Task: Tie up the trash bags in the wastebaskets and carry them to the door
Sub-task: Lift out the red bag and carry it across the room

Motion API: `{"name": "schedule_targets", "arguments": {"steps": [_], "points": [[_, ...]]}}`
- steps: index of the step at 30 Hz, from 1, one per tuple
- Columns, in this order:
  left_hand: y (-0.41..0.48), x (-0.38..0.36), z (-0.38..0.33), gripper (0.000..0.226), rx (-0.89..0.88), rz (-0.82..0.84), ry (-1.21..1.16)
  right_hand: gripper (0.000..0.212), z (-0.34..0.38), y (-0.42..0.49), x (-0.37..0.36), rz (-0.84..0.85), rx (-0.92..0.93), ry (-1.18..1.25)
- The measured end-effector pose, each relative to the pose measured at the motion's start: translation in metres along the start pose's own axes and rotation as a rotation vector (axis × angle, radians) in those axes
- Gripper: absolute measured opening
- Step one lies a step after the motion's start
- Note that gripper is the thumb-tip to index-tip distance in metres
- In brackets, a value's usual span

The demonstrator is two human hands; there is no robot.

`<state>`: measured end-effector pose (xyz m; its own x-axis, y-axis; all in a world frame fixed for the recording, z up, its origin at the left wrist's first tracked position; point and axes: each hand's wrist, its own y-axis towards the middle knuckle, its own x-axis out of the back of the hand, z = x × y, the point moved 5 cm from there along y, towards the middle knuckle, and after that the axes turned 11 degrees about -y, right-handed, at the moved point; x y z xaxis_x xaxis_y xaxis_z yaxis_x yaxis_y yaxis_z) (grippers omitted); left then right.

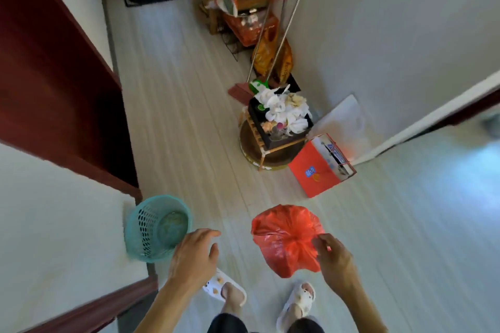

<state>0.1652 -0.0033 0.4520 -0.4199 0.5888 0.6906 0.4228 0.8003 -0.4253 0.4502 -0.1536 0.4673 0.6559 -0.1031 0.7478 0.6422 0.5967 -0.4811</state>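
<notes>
Grips the red trash bag (284, 235) in the right hand (335, 262), fingers (322, 241) and thumb curled round the bunched neck of the plastic. Holds it low in front of the body, just ahead of the white slippers (224, 289), with the round, full belly of the bag bulging away from the hand. Cannot tell whether it touches the floor (189, 116).

Holds nothing in the left hand (194, 251): released, palm down, fingers loosely spread and lightly bent. Hovers with it just beside the teal wastebasket (157, 227), overlapping the near rim as seen from above; cannot tell whether skin meets plastic. Finds that wastebasket upright on the floor at the left, tucked against the corner of the white wall (62, 224), mesh sides and open top facing the camera.

Shows, farther along on the right, a black bin (281, 127) heaped with crumpled white paper, set on a wooden stool (257, 140). Has a red box (319, 170) just beside the stool, and a mop (292, 16) with a green grip leaning on the wall behind. Borders the left side with a dark red door (54, 76).
</notes>
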Motion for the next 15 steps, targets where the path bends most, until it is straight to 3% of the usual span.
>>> {"name": "schedule_targets", "arguments": {"steps": [3,10,15], "points": [[0.003,-0.012,-0.054,0.035,-0.129,0.061,0.126,0.011,-0.038,-0.05,0.055,-0.197,0.029,0.008],[0.004,-0.055,-0.233,0.048,-0.481,0.026,0.224,0.023,-0.132,-0.124,0.165,-0.541,-0.036,0.311],[-0.013,-0.131,-0.366,0.034,-0.646,0.108,0.194,0.017,-0.213,-0.142,0.237,-0.697,-0.09,0.539]]}}
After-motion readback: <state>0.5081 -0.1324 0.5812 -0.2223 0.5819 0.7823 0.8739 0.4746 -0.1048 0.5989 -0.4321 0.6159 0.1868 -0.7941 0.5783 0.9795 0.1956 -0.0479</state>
